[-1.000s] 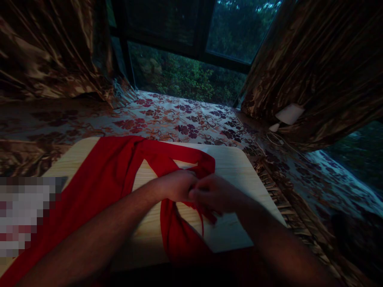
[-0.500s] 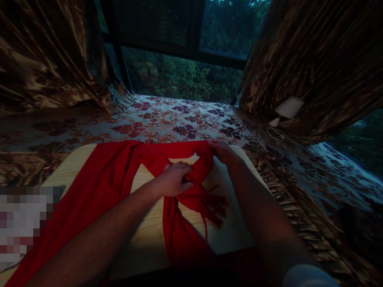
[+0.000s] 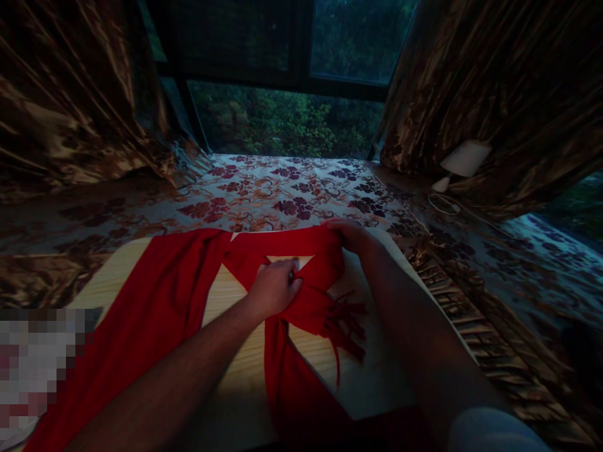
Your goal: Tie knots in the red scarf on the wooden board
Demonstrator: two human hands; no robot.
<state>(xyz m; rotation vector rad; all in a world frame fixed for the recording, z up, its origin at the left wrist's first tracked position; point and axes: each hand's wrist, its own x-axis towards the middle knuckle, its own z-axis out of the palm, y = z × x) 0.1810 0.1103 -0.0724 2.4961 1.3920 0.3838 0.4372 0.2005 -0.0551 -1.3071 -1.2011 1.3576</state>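
My left hand pinches a fold of the red scarf mid-board, while my right hand presses fingers flat on the scarf's bend near the wooden board's far edge. The scarf's long axis runs from near-left toward far-right, its fringed end pointing toward me. I judge the loose fold could slip if either hand lifts.

A floral-patterned cloth covers the surface beyond the wooden worktop. Brown patterned curtains hang at both sides of a dark window. A white object with a thin cable lies at right.
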